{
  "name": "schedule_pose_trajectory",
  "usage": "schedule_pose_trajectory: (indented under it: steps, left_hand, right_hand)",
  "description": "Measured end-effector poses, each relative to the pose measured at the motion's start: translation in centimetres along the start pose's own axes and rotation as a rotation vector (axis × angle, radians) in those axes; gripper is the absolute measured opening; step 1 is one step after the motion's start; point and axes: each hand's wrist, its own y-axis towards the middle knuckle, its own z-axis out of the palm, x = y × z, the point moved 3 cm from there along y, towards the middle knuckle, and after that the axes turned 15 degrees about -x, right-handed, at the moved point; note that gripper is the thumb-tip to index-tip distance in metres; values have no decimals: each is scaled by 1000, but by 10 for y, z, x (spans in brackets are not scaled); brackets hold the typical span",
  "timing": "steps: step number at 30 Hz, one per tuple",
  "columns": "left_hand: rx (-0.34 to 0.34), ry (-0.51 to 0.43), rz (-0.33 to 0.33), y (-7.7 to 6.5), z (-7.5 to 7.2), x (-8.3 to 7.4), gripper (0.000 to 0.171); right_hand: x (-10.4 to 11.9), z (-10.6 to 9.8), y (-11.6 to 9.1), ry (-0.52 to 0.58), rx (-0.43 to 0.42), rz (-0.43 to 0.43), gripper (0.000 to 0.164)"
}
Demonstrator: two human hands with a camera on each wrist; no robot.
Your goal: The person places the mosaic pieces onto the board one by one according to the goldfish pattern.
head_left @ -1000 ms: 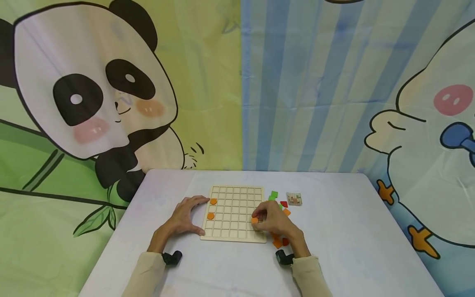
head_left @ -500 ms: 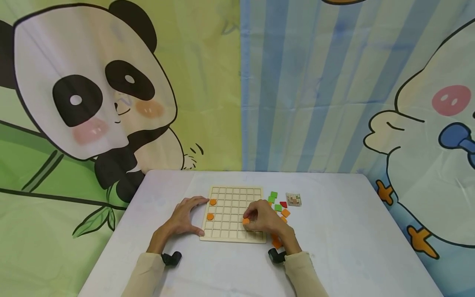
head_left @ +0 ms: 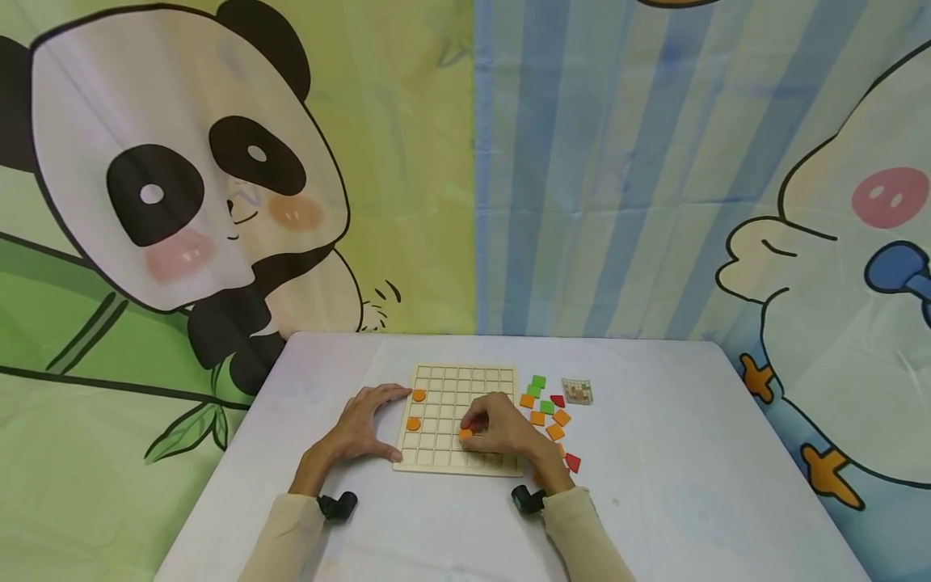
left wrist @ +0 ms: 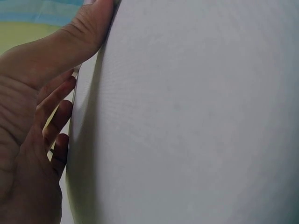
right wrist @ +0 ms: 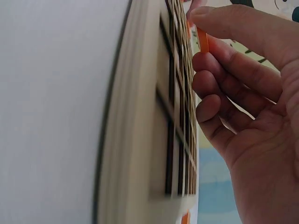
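A light wooden board (head_left: 445, 406) with a grid of square cells lies on the white table. Two orange rounded pieces, one (head_left: 419, 395) above the other (head_left: 414, 423), sit at its left side. My right hand (head_left: 502, 427) is over the board's lower middle and pinches an orange flat piece (head_left: 465, 435) between thumb and fingers. In the right wrist view that orange piece (right wrist: 202, 41) stands edge-on, a little off the grid. My left hand (head_left: 356, 428) spreads thumb and fingers along the board's left edge, touching it. The left wrist view shows this hand (left wrist: 42, 102) beside the table surface.
Right of the board lie loose green squares (head_left: 547, 407), orange squares (head_left: 556, 432) and red rounded-corner pieces (head_left: 573, 462). A small patterned card (head_left: 578, 391) lies beyond them. The white table (head_left: 684, 469) reaches back to printed curtains (head_left: 582, 162).
My right hand has moved left across the board with the orange piece, uncovering more loose pieces at the right. The left hand has stayed in place.
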Motion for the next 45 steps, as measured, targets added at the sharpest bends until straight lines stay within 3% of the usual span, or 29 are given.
schedule_pose_trajectory:
  steps: [12,20,29,39,45]
  left_hand:
    - [7,-8,-11,0,-1,-1,122]
    - [-26,-12,27,-1,-3,-2,120]
    - [-5,-3,11,-1,0,-1,120]
    - [-62,-16,97,-1,1,4,120]
    - [-4,-20,24,1,3,5,121]
  right_hand:
    - [9,27,14,18,38,-21,14]
    - [12,42,21,13,29,-21,13]
    - [16,55,26,-20,48,-25,11]
    - [25,55,34,-46,61,23,20]
    - [28,52,32,-65,61,23,23]
